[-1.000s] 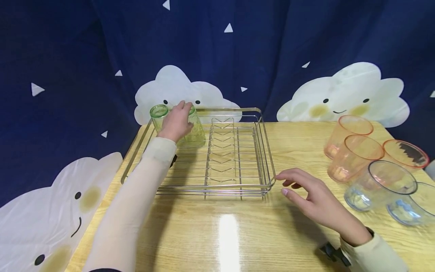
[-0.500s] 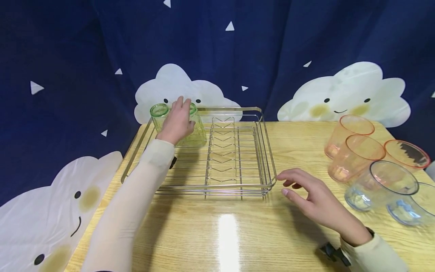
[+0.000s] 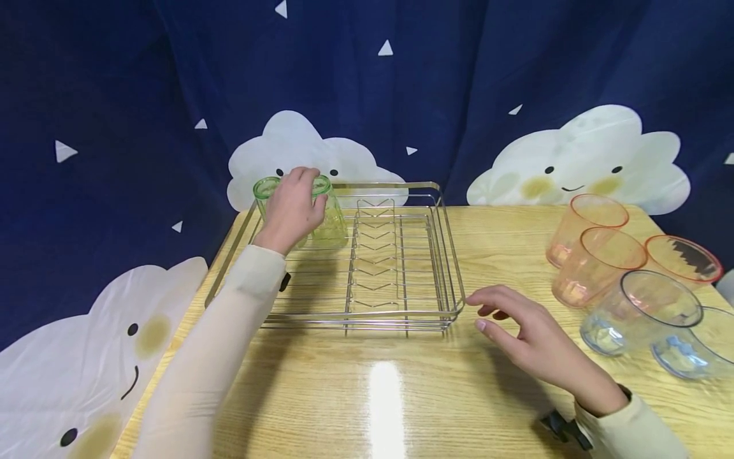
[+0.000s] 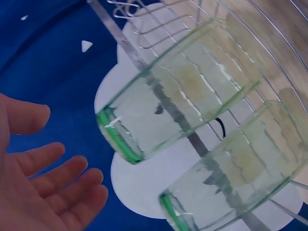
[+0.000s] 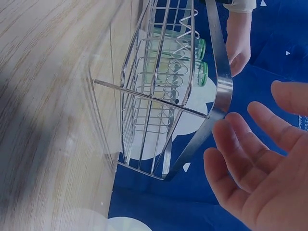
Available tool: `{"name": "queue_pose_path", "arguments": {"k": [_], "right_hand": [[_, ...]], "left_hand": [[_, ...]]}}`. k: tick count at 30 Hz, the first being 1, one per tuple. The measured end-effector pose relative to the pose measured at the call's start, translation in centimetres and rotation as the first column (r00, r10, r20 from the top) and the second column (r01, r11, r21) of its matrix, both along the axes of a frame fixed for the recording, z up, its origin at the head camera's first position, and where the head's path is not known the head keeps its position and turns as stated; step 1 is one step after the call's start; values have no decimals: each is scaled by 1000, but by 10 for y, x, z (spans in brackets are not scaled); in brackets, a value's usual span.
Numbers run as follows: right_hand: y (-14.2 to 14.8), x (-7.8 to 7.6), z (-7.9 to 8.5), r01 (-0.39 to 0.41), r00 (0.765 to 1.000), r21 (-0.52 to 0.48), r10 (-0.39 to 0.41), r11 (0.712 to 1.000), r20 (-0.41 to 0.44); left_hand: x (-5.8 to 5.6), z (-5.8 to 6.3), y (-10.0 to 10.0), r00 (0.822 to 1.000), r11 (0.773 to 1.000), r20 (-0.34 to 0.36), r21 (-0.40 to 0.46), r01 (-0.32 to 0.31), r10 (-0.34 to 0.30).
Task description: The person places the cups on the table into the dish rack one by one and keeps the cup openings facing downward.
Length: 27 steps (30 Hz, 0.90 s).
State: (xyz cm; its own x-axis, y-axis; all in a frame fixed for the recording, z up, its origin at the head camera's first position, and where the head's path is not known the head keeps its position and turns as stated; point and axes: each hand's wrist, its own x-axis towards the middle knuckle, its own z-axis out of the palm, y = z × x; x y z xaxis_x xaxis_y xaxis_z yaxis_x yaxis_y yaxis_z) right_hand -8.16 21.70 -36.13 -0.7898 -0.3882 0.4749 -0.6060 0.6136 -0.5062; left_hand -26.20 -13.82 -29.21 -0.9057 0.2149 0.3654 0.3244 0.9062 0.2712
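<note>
Two clear green cups, the left cup (image 3: 266, 189) and the right cup (image 3: 331, 223), stand upside down in the back left of a metal wire dish rack (image 3: 375, 314). My left hand (image 3: 292, 207) hovers over them and hides part of both in the head view. In the left wrist view that hand (image 4: 57, 178) is apart from the green bases, fingers loosely bent with nothing in them. My right hand (image 3: 524, 331) is beside the rack's front right corner, fingers relaxed. In the right wrist view its fingertips (image 5: 224, 126) lie close to the rack's rim; contact is unclear.
On the right of the wooden table (image 3: 321, 395) stand several cups, mouths up: orange cups (image 3: 599, 268) behind and blue cups (image 3: 639, 312) in front. A row of wire dividers (image 3: 375, 261) runs through the rack's middle. A dark blue cloud-print curtain (image 3: 436, 83) hangs behind.
My left hand has drawn back slightly toward me and to the left above the green cups. The cups, the rack and my right hand have stayed in place.
</note>
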Motion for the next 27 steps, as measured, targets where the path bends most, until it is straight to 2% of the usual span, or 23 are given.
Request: {"name": "queue_pose_path", "arguments": {"k": [4,10,17,22,27], "right_hand": [[0,-1,0,-6,1000,10,6,1000,-5],[0,0,-1,-5,1000,8,5,1000,-2],[1,0,-2,-5,1000,3,5,1000,-2],[1,-1,-3,-4,1000,5,4,1000,0],[1,-2,-4,-6,1000,4,6,1000,0]], "left_hand": [[11,3,2,999,999,-14,25,33,-32],[35,8,9,997,996,-14,32,81,-81],[60,11,16,987,990,-83,9,141,-139],[71,10,18,975,984,-135,8,179,-177],[74,8,17,977,983,-119,22,181,-177]]}}
